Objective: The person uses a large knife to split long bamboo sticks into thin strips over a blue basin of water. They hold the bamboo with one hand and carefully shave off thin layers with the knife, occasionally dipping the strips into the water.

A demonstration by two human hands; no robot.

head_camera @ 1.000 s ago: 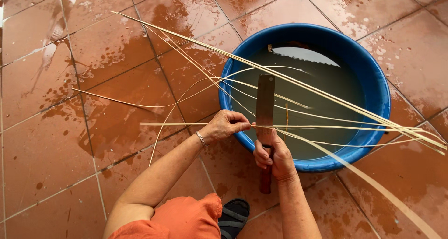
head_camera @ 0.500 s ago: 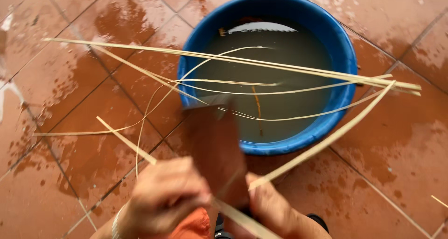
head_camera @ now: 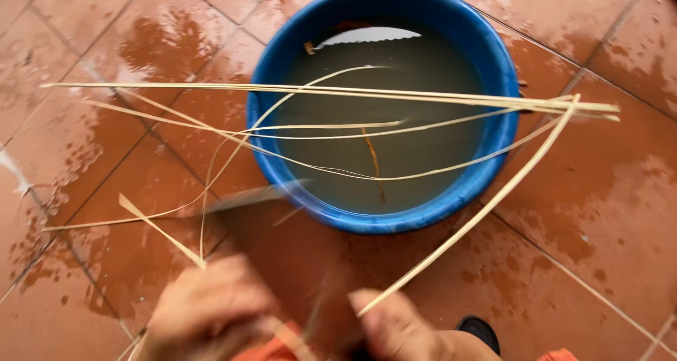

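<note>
Both hands are blurred by motion at the bottom edge. My left hand [head_camera: 211, 311] is closed on a thin pale bamboo strip [head_camera: 162, 230] that sticks up to the left. My right hand [head_camera: 402, 329] is closed, apparently on the handle of a knife [head_camera: 257, 195]. The knife's blade shows only as a grey-brown smear between the hands. A long bamboo strip [head_camera: 479, 209] runs from my right thumb up to the right, over the rim of a blue basin [head_camera: 493, 163].
The blue basin holds murky water, and several long thin strips [head_camera: 338, 93] lie across it and out over the wet red floor tiles [head_camera: 592, 262]. A dark shoe toe [head_camera: 479, 329] and a bit of orange cloth show at the bottom.
The view has tilted and moved closer. Both hands have dropped from the basin's edge to the bottom of the frame. The knife, upright before, is now a blur between them.
</note>
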